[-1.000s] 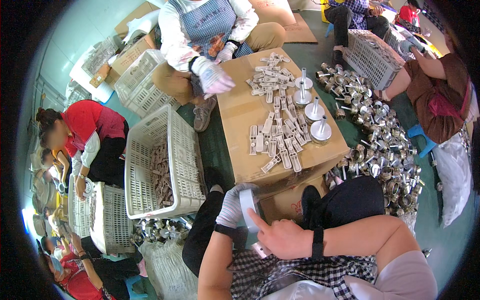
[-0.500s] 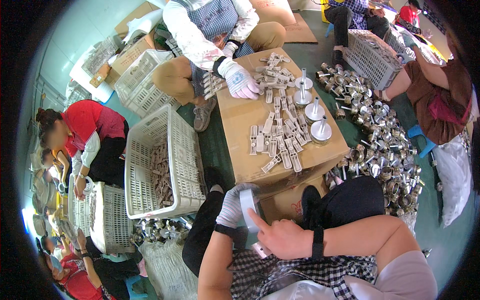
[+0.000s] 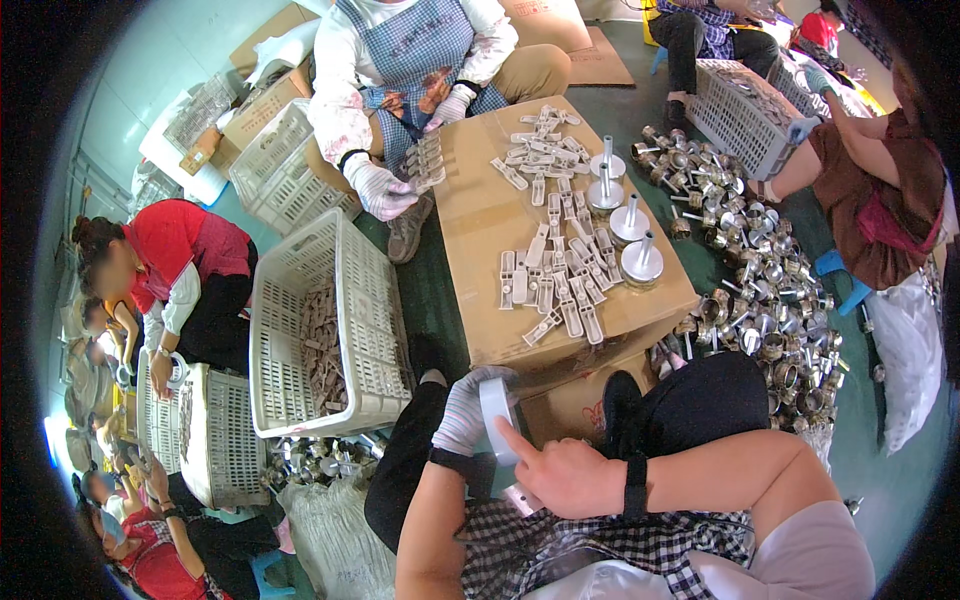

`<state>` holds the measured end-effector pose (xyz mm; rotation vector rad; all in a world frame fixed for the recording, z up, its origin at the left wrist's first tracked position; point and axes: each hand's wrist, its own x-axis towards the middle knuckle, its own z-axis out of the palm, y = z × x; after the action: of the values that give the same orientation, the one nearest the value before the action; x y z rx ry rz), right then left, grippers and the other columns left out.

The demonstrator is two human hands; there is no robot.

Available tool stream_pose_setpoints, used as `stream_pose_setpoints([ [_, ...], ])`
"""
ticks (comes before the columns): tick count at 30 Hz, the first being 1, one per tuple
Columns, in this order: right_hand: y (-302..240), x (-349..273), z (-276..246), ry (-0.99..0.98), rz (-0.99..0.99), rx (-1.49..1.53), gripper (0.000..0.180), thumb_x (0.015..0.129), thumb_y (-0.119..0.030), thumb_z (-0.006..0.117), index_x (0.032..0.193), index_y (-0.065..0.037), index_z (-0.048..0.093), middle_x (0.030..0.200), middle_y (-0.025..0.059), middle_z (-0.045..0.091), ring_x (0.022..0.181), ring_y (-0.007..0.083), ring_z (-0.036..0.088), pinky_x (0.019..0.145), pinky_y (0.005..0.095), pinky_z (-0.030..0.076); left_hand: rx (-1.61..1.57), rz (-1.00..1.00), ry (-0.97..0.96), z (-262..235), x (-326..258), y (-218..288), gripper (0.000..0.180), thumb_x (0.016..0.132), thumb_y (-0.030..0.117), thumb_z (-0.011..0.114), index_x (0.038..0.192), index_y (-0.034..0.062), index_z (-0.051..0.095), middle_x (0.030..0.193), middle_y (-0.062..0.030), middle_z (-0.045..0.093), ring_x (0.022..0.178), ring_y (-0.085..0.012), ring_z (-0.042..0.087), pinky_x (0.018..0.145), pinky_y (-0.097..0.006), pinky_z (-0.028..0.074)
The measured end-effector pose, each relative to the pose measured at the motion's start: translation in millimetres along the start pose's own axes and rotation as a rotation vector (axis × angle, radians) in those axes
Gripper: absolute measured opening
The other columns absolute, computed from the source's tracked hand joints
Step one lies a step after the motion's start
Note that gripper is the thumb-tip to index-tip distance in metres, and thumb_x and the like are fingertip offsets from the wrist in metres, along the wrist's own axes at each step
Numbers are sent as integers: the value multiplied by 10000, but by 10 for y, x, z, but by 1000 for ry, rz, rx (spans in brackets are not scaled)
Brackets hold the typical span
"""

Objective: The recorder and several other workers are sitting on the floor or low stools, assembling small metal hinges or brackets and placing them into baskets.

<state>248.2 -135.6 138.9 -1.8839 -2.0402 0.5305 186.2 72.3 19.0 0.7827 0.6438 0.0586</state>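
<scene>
Tape roll (image 3: 497,412): gripped in gloved left hand (image 3: 465,410); bare right hand (image 3: 560,475) forefinger extended onto tape, other fingers curled, steadying it over lap

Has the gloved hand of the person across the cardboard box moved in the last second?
Yes. The co-worker's gloved hand drew back off the cardboard box, toward the white crate.

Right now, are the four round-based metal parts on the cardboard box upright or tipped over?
Upright. All four round-based metal parts rest on their disc bases along the right side of the cardboard box, stems pointing up, beside the flat pale pieces.
</scene>
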Motion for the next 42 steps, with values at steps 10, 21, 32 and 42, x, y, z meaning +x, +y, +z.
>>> stream_pose_setpoints([
  [10,-3,1,35,4,3,3,249,791,-218,625,746,21,572,1419,387,221,590,317,646,534,414,534,48,16,27,5,-13,-4,202,873,61,494,1010,-9,625,849,-108,634,706,-208,618,662,-308,546],
  [21,13,-9,58,9,-7,-8,217,799,-193,604,756,17,573,1421,391,211,587,304,639,534,411,532,66,25,27,23,1,-11,228,881,103,488,1016,-6,636,820,-107,641,689,-203,622,621,-286,545],
  [32,-19,0,-17,-5,2,-9,166,768,-133,581,748,26,623,1383,403,277,590,291,648,564,402,539,25,-32,41,73,-33,30,229,875,81,494,1033,-11,630,802,-83,629,676,-177,610,617,-267,527],
  [42,-7,-11,0,32,-12,-18,160,758,-135,586,733,19,623,1385,401,279,571,277,640,533,388,530,98,26,53,18,-3,-9,211,864,122,507,967,-14,631,887,-118,654,730,-231,606,704,-339,521],
])
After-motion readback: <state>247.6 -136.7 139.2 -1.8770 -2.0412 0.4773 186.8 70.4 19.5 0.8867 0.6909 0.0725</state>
